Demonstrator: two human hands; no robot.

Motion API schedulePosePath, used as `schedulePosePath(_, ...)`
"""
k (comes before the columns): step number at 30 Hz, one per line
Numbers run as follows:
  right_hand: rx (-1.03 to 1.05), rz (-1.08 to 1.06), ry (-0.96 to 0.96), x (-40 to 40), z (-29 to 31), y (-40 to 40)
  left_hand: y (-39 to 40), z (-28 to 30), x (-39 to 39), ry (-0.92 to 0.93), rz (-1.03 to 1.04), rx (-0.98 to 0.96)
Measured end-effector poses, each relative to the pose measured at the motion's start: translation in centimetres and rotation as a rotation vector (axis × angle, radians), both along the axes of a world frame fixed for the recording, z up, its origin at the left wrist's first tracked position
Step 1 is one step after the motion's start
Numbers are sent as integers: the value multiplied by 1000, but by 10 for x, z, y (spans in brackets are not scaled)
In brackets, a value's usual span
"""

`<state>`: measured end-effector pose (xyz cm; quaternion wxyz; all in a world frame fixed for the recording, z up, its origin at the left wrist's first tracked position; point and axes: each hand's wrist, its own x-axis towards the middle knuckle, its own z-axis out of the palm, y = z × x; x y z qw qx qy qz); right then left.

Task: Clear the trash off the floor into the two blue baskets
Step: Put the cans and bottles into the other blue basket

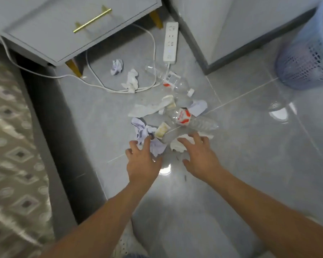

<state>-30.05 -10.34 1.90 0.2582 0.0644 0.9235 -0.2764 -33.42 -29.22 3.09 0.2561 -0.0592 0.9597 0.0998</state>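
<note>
Trash is scattered across the grey tile floor. My left hand (143, 160) hovers open over a crumpled lilac paper (144, 132), fingertips touching its near edge. My right hand (200, 155) is open with its fingers spread above a white tissue (177, 145). Just beyond lie a small yellowish cup (161, 130), a clear bottle with a red and white label (185, 117), a long white tissue (147, 109) and a second clear bottle (168, 81). Farther off sit a white tissue (131, 81) and a paper ball (117, 67). One blue basket (308, 58) stands at the right edge, holding some trash.
A white power strip (170, 42) and its cables (101, 85) run among the far trash. A grey nightstand (67, 25) with gold legs stands at the back left. A bed with a patterned cover (13, 146) and dark base fills the left side.
</note>
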Motion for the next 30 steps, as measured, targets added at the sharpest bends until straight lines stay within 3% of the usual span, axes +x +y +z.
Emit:
schedulePosePath(3,83,-2,20,-11,-10,-2,3,-6,-15,68,-44,-61)
schedulePosePath(5,184,81,15,-21,-76,-45,-38,-76,-20,43,2,-28)
schedulePosePath(8,275,118,15,-23,-78,-38,-32,-86,-26,73,-120,30)
schedulePosePath(13,85,116,18,-7,-93,-33,-28,-97,-44,128,-191,50)
schedulePosePath(17,-75,-25,87,12,-85,-26,-36,-89,-39,157,-197,112)
schedulePosePath(21,-178,-146,161,38,-48,-17,-46,-58,-19,157,-38,200)
schedulePosePath(25,-223,-300,163,80,17,17,-31,13,17,173,78,339)
schedulePosePath(30,-186,-657,225,131,118,109,77,127,70,16,-58,684)
